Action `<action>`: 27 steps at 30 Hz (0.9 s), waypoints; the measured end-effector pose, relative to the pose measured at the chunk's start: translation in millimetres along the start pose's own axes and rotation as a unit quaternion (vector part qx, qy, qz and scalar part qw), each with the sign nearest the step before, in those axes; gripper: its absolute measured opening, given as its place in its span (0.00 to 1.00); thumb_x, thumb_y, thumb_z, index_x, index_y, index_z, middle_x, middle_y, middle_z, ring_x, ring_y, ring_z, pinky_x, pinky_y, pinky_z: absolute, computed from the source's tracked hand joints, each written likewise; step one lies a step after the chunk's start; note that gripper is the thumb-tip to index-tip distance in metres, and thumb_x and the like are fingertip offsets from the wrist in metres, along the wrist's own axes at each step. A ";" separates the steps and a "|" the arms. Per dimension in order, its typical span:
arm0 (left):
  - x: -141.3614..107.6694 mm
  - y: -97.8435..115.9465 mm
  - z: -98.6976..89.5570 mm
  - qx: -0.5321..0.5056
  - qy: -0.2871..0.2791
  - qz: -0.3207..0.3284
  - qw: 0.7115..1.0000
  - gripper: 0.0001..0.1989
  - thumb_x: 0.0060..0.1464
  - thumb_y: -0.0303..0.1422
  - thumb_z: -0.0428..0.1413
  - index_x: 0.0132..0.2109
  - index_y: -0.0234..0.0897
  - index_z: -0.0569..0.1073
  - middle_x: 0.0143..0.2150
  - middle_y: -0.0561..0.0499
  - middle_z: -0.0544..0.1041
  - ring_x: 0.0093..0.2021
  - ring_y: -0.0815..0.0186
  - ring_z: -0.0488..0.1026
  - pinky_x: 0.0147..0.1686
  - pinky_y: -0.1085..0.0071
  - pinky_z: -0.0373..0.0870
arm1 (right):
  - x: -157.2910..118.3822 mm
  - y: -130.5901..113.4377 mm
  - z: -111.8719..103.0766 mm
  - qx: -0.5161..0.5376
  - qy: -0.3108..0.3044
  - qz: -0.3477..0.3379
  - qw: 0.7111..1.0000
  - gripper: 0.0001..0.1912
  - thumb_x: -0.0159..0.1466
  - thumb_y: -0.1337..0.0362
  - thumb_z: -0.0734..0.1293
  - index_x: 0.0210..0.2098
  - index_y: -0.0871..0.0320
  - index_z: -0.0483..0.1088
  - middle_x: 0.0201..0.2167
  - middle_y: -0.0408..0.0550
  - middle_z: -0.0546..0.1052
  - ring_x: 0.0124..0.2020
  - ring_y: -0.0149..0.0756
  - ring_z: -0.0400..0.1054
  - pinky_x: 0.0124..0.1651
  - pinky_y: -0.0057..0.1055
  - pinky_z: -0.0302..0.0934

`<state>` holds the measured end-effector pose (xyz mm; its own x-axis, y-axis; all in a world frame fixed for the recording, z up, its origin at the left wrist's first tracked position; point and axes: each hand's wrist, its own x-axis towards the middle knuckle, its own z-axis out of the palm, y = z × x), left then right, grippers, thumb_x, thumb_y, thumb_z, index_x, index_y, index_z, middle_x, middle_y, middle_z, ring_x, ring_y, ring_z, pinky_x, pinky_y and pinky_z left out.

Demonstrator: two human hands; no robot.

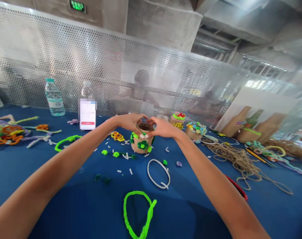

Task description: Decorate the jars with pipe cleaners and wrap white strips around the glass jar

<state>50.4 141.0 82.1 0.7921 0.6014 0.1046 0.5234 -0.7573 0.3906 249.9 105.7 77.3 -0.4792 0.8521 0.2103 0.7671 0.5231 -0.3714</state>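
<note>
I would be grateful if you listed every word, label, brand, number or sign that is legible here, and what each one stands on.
"EXIT": on the green sign overhead; the characters above it are too blurred to read.
Teal-capped bottle: its label has print too small and blurred to read.
Lit screen: partly pixelated; its marks, and those on its red bar, are unreadable.

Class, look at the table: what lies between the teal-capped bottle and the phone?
A small purple fuzzy piece lies between the bottle and the phone, in the head view.
</note>
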 end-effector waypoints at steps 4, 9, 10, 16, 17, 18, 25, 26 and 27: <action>0.5 -2.4 0.8 0.001 0.005 0.003 1.000 0.44 0.39 0.40 0.62 0.63 0.35 0.57 0.52 0.41 0.74 0.50 0.51 0.70 0.47 0.62 0.63 | -1.6 -2.2 -0.1 0.007 -0.005 0.000 1.000 0.36 0.49 0.58 0.76 0.54 0.63 0.66 0.51 0.57 0.74 0.53 0.51 0.69 0.53 0.42 0.63; -12.9 -10.4 -19.0 -0.044 -0.067 0.001 0.997 0.55 0.42 0.40 0.63 0.69 0.35 0.40 0.53 0.40 0.73 0.52 0.53 0.70 0.49 0.64 0.65 | -5.2 14.0 -8.4 0.046 -0.028 -0.026 0.998 0.50 0.51 0.62 0.75 0.67 0.62 0.49 0.63 0.59 0.63 0.64 0.46 0.58 0.62 0.40 0.57; -17.1 -12.2 -25.0 -0.055 -0.085 0.000 0.995 0.56 0.43 0.40 0.63 0.70 0.36 0.38 0.53 0.40 0.74 0.53 0.54 0.71 0.49 0.64 0.65 | -6.2 18.4 -11.9 0.030 -0.018 -0.016 0.999 0.52 0.51 0.63 0.75 0.68 0.63 0.47 0.64 0.60 0.61 0.64 0.46 0.56 0.63 0.40 0.55; -21.8 -17.2 -34.6 -0.026 -0.043 -0.021 0.999 0.47 0.46 0.40 0.62 0.68 0.37 0.48 0.59 0.38 0.69 0.58 0.54 0.67 0.53 0.64 0.64 | -14.3 29.8 -34.2 -0.027 -0.032 0.005 0.999 0.36 0.55 0.64 0.72 0.62 0.60 0.62 0.59 0.56 0.69 0.59 0.47 0.64 0.60 0.42 0.59; -18.5 -17.5 -30.3 -0.027 -0.025 -0.016 0.999 0.46 0.47 0.40 0.62 0.68 0.36 0.49 0.61 0.37 0.67 0.59 0.54 0.66 0.54 0.64 0.63 | -15.5 27.8 -36.2 -0.014 -0.040 0.006 0.999 0.36 0.56 0.63 0.72 0.62 0.60 0.62 0.58 0.56 0.69 0.59 0.47 0.64 0.59 0.41 0.61; -14.6 -18.1 -25.1 -0.034 -0.015 -0.007 0.999 0.45 0.47 0.39 0.61 0.67 0.36 0.50 0.62 0.36 0.65 0.60 0.54 0.65 0.55 0.64 0.63 | -16.3 24.9 -37.1 -0.001 -0.047 0.011 0.999 0.37 0.56 0.62 0.72 0.62 0.61 0.61 0.58 0.57 0.69 0.59 0.47 0.64 0.59 0.40 0.62; 3.3 -27.2 1.5 -0.110 -0.028 0.083 0.990 0.38 0.52 0.34 0.57 0.67 0.41 0.51 0.66 0.41 0.61 0.64 0.56 0.61 0.59 0.62 0.61 | -11.1 -4.5 -15.8 -0.061 -0.015 0.017 0.998 0.42 0.51 0.53 0.75 0.60 0.63 0.62 0.51 0.59 0.75 0.51 0.50 0.70 0.49 0.38 0.65; 3.8 -27.8 2.2 -0.115 -0.029 0.091 0.989 0.37 0.52 0.34 0.56 0.67 0.41 0.52 0.65 0.41 0.62 0.64 0.56 0.61 0.59 0.61 0.60 | -9.6 -7.0 -12.2 -0.078 -0.005 0.010 0.997 0.40 0.51 0.52 0.75 0.58 0.63 0.65 0.48 0.58 0.76 0.48 0.50 0.71 0.46 0.37 0.64; 3.9 -27.8 2.5 -0.113 -0.028 0.096 0.989 0.36 0.52 0.34 0.56 0.66 0.41 0.52 0.65 0.41 0.63 0.63 0.55 0.61 0.59 0.61 0.60 | -8.2 -8.5 -9.3 -0.090 0.005 0.005 0.996 0.37 0.50 0.52 0.75 0.55 0.63 0.67 0.46 0.58 0.77 0.46 0.50 0.72 0.43 0.37 0.64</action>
<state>39.7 163.8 69.4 0.8891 0.4328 0.1490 0.2832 -0.7758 0.5638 251.3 94.4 87.1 -0.4683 0.8567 0.2162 0.8357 0.5090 -0.2064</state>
